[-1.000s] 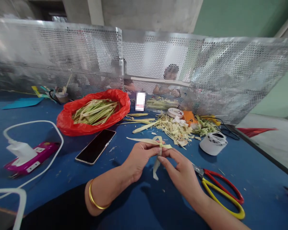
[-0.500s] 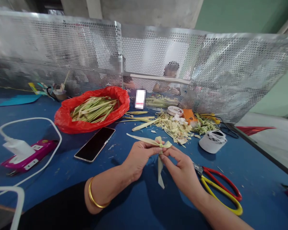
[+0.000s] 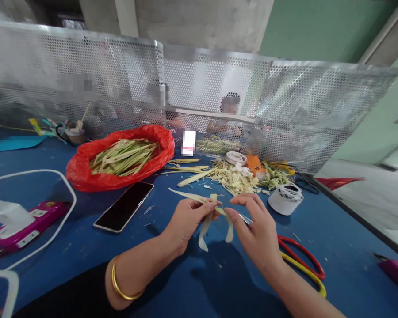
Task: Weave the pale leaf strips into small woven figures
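Observation:
Pale green leaf strips (image 3: 204, 230), folded together with loose ends, are pinched between the thumb and fingers of my left hand (image 3: 189, 221). One long end points left, and two ends hang down over the table. Just to the right is my right hand (image 3: 257, 225), its thumb and forefinger apart. Its thumb tip is close to a hanging end; whether it touches is unclear. Scissors (image 3: 303, 256) with one red and one yellow handle lie beside and partly behind my right hand.
A red plastic bag (image 3: 119, 182) of leaf strips stands at the left behind a phone (image 3: 124, 207). A purple power strip (image 3: 29, 227) with a white cable lies far left. Leaf scraps (image 3: 235, 179), tape (image 3: 236, 158) and a white roll (image 3: 285, 199) lie before a perforated metal screen (image 3: 208, 79).
My right hand has let go of the leaf strips and moved right, its fingers spreading. The folded piece has turned, so two ends now hang down. The view has shifted slightly.

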Available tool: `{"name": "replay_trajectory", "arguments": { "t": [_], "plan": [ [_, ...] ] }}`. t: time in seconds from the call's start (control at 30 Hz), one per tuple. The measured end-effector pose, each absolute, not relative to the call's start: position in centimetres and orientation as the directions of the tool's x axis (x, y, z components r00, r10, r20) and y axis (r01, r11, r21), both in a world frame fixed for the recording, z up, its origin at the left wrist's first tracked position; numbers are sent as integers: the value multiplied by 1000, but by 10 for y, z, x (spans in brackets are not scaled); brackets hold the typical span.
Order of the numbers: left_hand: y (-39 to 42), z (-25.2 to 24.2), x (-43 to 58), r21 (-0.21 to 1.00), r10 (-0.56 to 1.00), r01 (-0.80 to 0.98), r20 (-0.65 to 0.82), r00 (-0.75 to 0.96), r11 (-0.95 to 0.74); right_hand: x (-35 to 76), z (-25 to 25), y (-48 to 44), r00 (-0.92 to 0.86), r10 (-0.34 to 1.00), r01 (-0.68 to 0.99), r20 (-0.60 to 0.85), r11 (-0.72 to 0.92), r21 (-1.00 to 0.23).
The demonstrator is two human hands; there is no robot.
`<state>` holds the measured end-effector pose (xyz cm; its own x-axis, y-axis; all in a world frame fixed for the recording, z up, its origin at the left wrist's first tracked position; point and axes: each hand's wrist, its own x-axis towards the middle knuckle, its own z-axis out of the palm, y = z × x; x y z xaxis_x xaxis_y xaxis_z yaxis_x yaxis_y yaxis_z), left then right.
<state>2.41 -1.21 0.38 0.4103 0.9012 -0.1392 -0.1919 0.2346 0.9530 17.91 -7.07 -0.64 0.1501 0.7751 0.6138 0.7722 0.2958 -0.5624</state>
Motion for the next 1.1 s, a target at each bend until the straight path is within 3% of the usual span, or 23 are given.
{"name": "replay_trajectory", "arguments": {
  "t": [0.17,0.23,0.33,0.5,0.7,0.83,0.97,1.1],
  "plan": [
    [-16,4,25,1000,885,-11,29,465,-27,179,-6,-62,57,934,502,352,278,-819],
    [-18,4,25,996,869,9,78,488,-94,178,-8,-61,89,944,423,317,253,-870],
    [-18,0,26,995,865,28,73,497,-99,180,-10,-60,174,926,440,336,232,-867],
    [-15,-10,26,972,882,102,145,448,-212,181,-10,-61,140,921,513,363,246,-822],
    [-17,-14,25,907,847,161,285,448,-389,172,-13,-60,173,965,240,198,154,-958],
    [-18,-13,24,877,808,181,306,503,-445,173,-13,-60,204,961,207,185,142,-968],
    [-13,-7,24,930,818,131,229,527,-344,185,-4,-60,276,939,234,204,140,-962],
    [-6,0,24,994,891,-99,-1,455,52,198,5,-58,250,949,210,192,140,-968]
  ]
}}
